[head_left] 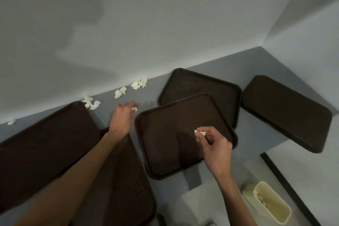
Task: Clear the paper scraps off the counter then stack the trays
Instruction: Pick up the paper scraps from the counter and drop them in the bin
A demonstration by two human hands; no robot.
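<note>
- The right hand (214,145) is hovering over the central tray (165,152). Its thumb and forefinger are pinching a crumpled scrap (200,132) while the other fingers are curling loosely, probably lifting the scrap clear for the bin.
- The left hand (123,117) is reaching just past the central tray's left rim, its fingers curling around a small scrap (134,109). Blur is making the exact grip hard to read.
- Loose scraps (139,83) are lying behind and to the left of the central tray, against the wall (165,24), so working with both hands is likely saving trips.
- The bin (271,205) is standing on the floor at the central tray's near right, handy for dropping scraps.
- The other trays (286,112) are lying scattered around the central tray, and one is sitting partly under its far edge. Stacking is waiting on the scraps.
</note>
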